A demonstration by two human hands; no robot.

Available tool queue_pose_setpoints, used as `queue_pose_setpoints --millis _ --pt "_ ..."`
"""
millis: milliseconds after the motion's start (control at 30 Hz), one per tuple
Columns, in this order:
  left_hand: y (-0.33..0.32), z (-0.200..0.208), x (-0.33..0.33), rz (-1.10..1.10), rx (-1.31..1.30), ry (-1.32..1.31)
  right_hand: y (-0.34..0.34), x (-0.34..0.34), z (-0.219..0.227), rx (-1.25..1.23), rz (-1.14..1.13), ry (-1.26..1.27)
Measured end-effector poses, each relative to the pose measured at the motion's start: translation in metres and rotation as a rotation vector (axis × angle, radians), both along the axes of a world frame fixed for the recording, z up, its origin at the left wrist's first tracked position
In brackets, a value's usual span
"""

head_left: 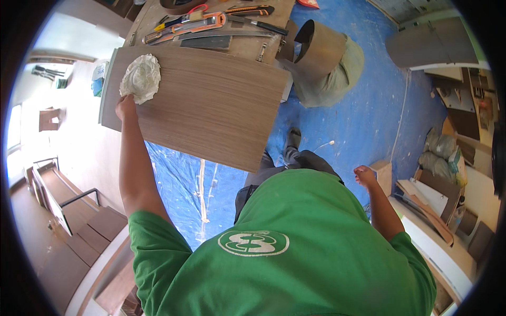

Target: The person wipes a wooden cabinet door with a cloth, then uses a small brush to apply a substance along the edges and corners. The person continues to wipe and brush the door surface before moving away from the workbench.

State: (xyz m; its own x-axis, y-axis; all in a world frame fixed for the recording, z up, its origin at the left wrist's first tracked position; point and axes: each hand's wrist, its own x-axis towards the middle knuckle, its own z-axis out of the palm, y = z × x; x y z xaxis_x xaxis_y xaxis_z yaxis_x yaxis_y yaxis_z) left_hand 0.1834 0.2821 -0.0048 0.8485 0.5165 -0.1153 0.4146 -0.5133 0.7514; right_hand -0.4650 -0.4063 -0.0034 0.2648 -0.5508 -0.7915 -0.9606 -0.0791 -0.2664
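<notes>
At the far left end of a brown wood-grain panel (205, 102), my left hand (126, 108) pinches the near edge of a crumpled white cloth or sheet of paper (141, 78). The crumpled piece lies spread on the panel; which material it is I cannot tell. Low at my right side hangs my right hand (363, 176), away from the panel. Its fingers are curled in, and whatever may be inside them is hidden.
Beyond the panel, a worktable (153, 18) carries an orange utility knife (250, 10), a packaged blade set (187, 29) and red-handled scissors (199, 8). Rolled brown edging (321, 47) rests on a greenish sack (342, 79). Blue sheeting (363, 116) covers the floor. Boards (429, 203) stack at right.
</notes>
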Motion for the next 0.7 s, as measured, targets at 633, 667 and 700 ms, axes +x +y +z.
queue_pose_setpoints --millis 633,667,700 --pt "-0.310 0.241 -0.266 -1.378 -0.276 -0.005 0.063 0.171 0.119 0.283 0.283 -1.221" --pt "-0.326 0.240 -0.279 -1.438 -0.235 -0.025 0.064 0.176 0.128 0.245 0.347 -1.291" --pt "-0.343 0.241 -0.291 -1.471 -0.200 -0.043 0.064 0.183 0.134 0.211 0.411 -1.360"
